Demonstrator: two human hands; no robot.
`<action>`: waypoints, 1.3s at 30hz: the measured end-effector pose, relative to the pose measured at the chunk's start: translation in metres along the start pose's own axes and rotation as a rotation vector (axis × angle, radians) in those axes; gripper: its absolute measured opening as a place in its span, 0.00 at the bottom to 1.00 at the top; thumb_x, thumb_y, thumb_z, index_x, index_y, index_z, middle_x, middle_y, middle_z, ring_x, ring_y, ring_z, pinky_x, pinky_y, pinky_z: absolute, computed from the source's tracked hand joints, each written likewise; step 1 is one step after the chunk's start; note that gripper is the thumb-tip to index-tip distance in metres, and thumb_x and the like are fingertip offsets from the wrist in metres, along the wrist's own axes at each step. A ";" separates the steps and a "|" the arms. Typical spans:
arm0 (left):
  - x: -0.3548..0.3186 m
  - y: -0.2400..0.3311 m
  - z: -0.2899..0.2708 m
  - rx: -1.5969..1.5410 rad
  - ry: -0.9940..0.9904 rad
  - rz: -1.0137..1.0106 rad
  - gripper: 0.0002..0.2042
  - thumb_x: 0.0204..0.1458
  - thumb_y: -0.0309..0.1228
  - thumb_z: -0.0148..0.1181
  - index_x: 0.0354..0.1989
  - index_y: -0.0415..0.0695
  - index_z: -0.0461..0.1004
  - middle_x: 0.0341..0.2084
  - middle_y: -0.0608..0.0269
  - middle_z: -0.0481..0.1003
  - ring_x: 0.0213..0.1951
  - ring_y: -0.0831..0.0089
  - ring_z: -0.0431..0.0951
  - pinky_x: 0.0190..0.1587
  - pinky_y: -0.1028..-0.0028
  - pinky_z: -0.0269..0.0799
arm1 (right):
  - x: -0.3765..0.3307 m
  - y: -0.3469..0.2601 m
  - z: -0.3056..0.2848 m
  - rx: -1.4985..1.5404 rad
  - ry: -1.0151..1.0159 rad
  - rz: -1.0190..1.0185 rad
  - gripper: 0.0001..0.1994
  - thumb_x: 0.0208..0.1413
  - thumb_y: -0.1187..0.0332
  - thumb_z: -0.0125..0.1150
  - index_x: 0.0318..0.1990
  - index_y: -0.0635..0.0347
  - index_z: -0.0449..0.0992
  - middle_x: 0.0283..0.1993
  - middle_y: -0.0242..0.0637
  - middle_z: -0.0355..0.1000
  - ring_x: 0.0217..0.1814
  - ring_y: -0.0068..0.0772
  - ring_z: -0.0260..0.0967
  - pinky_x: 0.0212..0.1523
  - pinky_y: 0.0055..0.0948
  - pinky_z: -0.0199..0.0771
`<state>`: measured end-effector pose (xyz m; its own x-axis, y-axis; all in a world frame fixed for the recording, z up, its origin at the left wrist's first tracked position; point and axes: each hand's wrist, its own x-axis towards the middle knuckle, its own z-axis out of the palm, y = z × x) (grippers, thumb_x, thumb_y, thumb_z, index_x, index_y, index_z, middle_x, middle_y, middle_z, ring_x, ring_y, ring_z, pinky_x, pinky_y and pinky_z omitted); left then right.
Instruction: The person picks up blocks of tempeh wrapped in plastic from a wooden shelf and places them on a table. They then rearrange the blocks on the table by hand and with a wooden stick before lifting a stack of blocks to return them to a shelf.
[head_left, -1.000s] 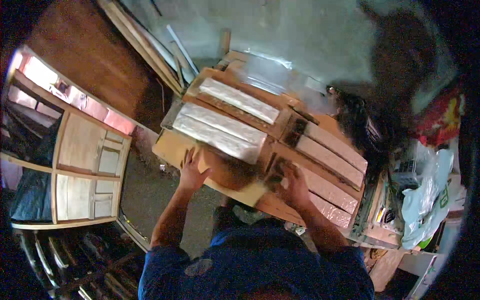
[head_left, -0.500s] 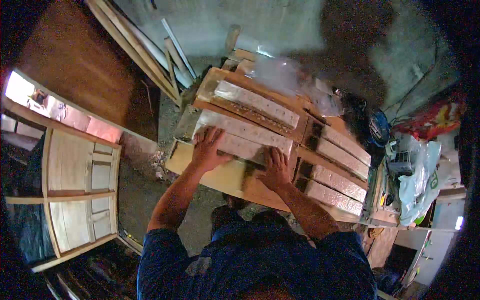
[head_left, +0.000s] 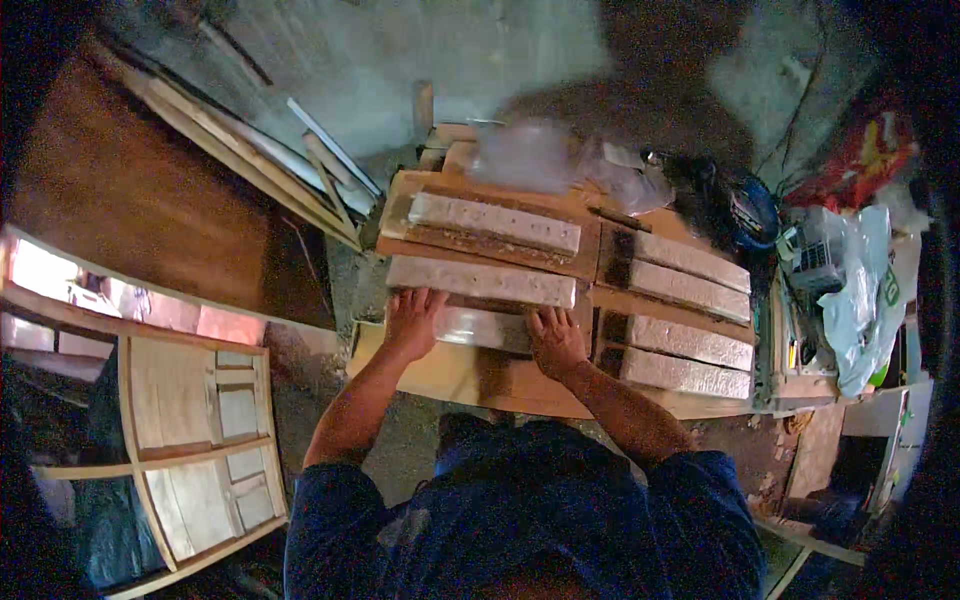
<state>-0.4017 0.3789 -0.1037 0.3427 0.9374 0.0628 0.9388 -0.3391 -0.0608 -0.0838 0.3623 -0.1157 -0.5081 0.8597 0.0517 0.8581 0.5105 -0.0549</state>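
Two long pale slabs in clear plastic lie in front of me on a low wooden table [head_left: 470, 383]. My left hand [head_left: 415, 325] is palm down, with its fingers extended against the near edge of the farther slab [head_left: 480, 278], toward its left end. That slab's plastic has small dark dots along it. Between my hands shows the nearer slab [head_left: 484, 328], its left end hidden by my left hand. My right hand [head_left: 557, 345] rests with fingers apart at the nearer slab's right end, fingertips close to the farther slab. Neither hand is closed around a slab.
Another wrapped slab [head_left: 495, 222] lies on a brown board beyond. Several more slabs [head_left: 690, 340] sit in pairs at the right. Loose clear plastic [head_left: 525, 155] is heaped at the back. A plastic bag [head_left: 865, 300] hangs at far right; wooden strips [head_left: 250, 150] lean at left.
A dark gap has opened between the two slabs at my hands, with the farther one now apart from the nearer. My fingers have shifted to its near edge. The whole view has turned slightly.
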 end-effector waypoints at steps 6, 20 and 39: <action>0.006 -0.001 -0.029 -0.125 -0.224 0.130 0.32 0.44 0.31 0.61 0.62 0.52 0.63 0.58 0.51 0.65 0.58 0.53 0.66 0.59 0.47 0.53 | -0.007 0.007 -0.053 0.159 -0.105 0.043 0.28 0.48 0.64 0.58 0.59 0.62 0.64 0.54 0.52 0.66 0.58 0.55 0.63 0.62 0.52 0.58; -0.001 0.091 -0.051 -0.436 0.008 0.168 0.39 0.48 0.33 0.62 0.71 0.60 0.53 0.72 0.52 0.46 0.73 0.49 0.42 0.69 0.39 0.33 | 0.000 -0.045 -0.038 0.180 0.042 0.035 0.39 0.55 0.54 0.59 0.71 0.58 0.50 0.74 0.53 0.43 0.77 0.56 0.37 0.73 0.59 0.34; -0.031 -0.020 0.014 -0.978 0.204 -0.304 0.46 0.49 0.25 0.61 0.73 0.40 0.36 0.70 0.39 0.44 0.71 0.47 0.47 0.70 0.57 0.47 | -0.043 0.033 -0.013 0.921 0.185 0.472 0.47 0.51 0.77 0.64 0.74 0.54 0.38 0.73 0.52 0.48 0.68 0.54 0.58 0.63 0.38 0.64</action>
<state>-0.4315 0.3582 -0.1189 0.0009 0.9936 0.1133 0.5745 -0.0932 0.8131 -0.0332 0.3420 -0.1069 -0.0506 0.9984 -0.0249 0.5391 0.0063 -0.8422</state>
